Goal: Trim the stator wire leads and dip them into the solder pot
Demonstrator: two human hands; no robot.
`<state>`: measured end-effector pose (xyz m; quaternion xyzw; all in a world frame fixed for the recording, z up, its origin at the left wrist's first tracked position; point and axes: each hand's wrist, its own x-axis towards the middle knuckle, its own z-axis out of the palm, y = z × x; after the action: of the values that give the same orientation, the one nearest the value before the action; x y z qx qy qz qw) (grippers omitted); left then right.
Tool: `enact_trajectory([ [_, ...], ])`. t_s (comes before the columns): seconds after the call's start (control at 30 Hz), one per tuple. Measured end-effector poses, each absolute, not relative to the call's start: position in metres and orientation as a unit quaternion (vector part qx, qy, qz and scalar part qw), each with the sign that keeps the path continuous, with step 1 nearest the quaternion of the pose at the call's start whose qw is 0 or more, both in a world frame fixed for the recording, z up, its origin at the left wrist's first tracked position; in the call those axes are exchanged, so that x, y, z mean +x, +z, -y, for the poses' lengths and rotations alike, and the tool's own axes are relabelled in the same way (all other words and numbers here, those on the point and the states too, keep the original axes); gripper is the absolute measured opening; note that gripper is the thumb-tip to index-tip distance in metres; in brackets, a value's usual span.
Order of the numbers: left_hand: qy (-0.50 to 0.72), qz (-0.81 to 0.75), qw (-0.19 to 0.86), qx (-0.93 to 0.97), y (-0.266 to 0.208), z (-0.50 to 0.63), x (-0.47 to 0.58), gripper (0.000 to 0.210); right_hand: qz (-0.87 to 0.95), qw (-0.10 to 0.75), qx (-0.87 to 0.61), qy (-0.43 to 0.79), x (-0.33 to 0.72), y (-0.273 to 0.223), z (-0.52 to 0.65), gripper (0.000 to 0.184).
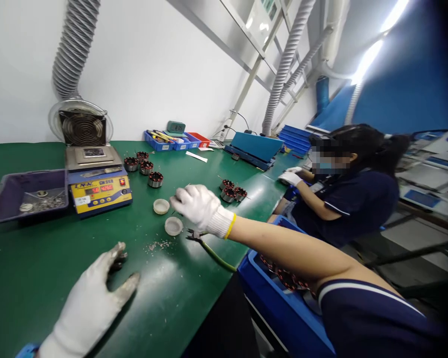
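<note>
My left hand (pixel 87 301), in a white glove with dirty fingertips, is low over the green table (pixel 145 318). Its thumb and fingers are apart with nothing between them. My right hand (pixel 199 206), also gloved, has its fingers curled together beside two small round whitish dishes (pixel 161 206). What it holds, if anything, is hidden from me. Just below its wrist lie cutting pliers (pixel 212 254) with green handles, jaws pointing left. Small scraps (pixel 160 245) are scattered on the table between my hands.
Left stands a yellow-fronted solder pot (pixel 100 191) with a fan, beside a purple tray (pixel 33 194) of scraps. Wound motor stators (pixel 156 179) stand behind my right hand, more (pixel 228 194) to its right. A blue crate (pixel 283 308) is below; a gloved co-worker (pixel 354 194) sits right.
</note>
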<state>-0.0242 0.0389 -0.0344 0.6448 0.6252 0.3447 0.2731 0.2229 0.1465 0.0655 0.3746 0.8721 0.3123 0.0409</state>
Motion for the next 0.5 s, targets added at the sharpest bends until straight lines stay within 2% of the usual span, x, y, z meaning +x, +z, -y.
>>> enact_trajectory([
  [0.13,0.330,-0.588,0.258,0.692,-0.034,-0.036,-0.017,0.063,-0.839,-0.042,0.403,0.364,0.181,0.109,-0.187,0.042],
  [0.27,0.336,-0.590,0.302,0.669,-0.028,-0.035,-0.014,0.066,-0.859,-0.090,0.349,0.362,0.109,0.146,-0.247,0.034],
  [0.37,0.343,-0.590,0.337,0.649,-0.025,-0.036,-0.014,0.065,-0.869,-0.111,0.349,0.333,0.056,0.154,-0.283,0.030],
  [0.5,0.343,-0.588,0.357,0.639,-0.026,-0.037,-0.014,0.064,-0.881,-0.094,0.344,0.312,0.014,0.141,-0.302,0.031],
])
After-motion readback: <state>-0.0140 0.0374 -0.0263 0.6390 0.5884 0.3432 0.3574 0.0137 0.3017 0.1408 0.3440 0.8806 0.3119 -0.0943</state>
